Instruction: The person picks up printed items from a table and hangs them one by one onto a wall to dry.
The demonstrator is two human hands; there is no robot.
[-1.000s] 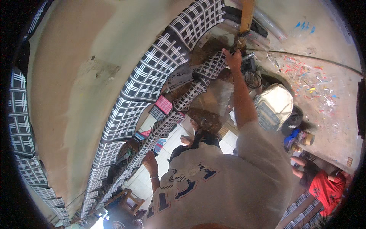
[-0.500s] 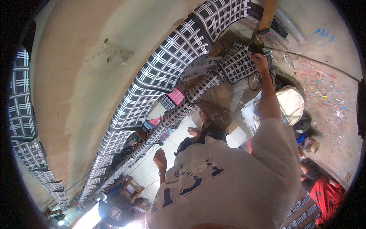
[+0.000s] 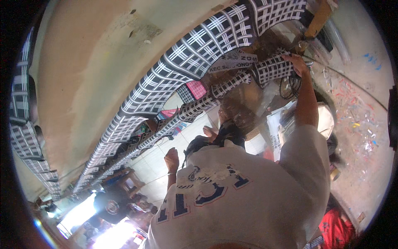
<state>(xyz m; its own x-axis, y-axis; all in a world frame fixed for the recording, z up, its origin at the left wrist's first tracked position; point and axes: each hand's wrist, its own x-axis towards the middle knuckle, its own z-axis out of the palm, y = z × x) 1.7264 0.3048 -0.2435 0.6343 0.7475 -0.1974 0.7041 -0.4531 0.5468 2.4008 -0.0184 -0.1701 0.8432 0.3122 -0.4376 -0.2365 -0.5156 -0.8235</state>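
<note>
My right hand (image 3: 296, 64) reaches forward to the right end of a black-and-white plaid sheet (image 3: 271, 69). Its fingers are closed at the sheet's upper edge. That sheet belongs to a lower row of plaid pieces (image 3: 195, 108), which runs away to the lower left. My left hand (image 3: 171, 160) hangs low at my left side, a band at its wrist. The fingers are curled, with nothing visible in them, and it is apart from the row. Higher up, a second row of overlapping plaid sheets (image 3: 182, 56) curves along the wall.
A pink checked piece (image 3: 196, 89) shows between the rows. To the right are a wooden post (image 3: 319, 20), dark looped cable (image 3: 289, 88), white papers (image 3: 275, 124) and a paint-smeared wall (image 3: 360, 112). A person in red (image 3: 335, 228) is at the lower right.
My right hand has shifted from a pinch at the sheet's corner to reaching over its edge. The sheet now appears narrower and more edge-on. The whole view has turned slightly.
</note>
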